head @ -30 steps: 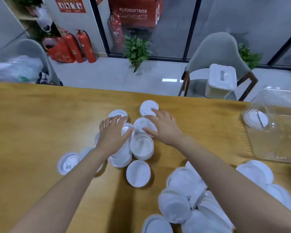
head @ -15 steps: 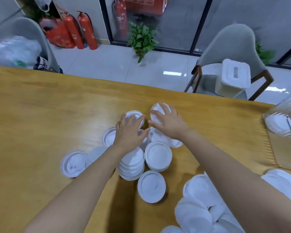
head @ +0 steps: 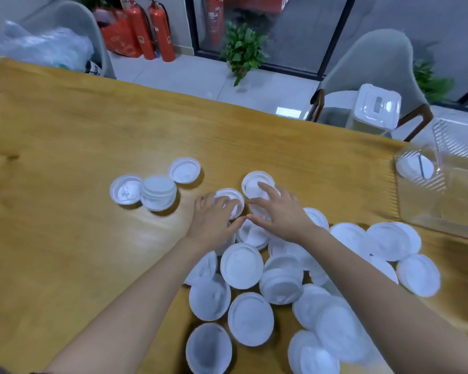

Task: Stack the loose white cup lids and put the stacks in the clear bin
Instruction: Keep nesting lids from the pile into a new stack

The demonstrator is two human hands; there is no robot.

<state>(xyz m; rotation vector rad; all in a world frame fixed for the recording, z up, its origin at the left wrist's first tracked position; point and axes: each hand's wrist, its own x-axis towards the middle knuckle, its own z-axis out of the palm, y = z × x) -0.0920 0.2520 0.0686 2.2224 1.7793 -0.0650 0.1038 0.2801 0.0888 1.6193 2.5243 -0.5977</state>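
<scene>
Many loose white cup lids (head: 241, 265) lie scattered on the wooden table (head: 65, 163). My left hand (head: 212, 221) lies over one upturned lid (head: 231, 199), fingers spread and lightly bent on it. My right hand (head: 278, 211) rests with spread fingers on another upturned lid (head: 254, 183) just to the right. A short stack of lids (head: 158, 193) stands to the left, between two single upturned lids (head: 125, 189) (head: 184, 170). The clear bin (head: 443, 190) sits at the table's right edge with a lid (head: 414, 166) inside.
A heap of lids (head: 335, 306) covers the table in front of me and to the right. Behind the table stand a grey chair (head: 373, 68) holding a white box (head: 376, 109), another chair with a plastic bag (head: 43, 49), fire extinguishers (head: 160, 31) and a plant (head: 241, 49).
The view has swung left and down, so the lids and bin sit further right. Both hands stay on the two far lids, close together. The stack and two lids now lie left of my hands.
</scene>
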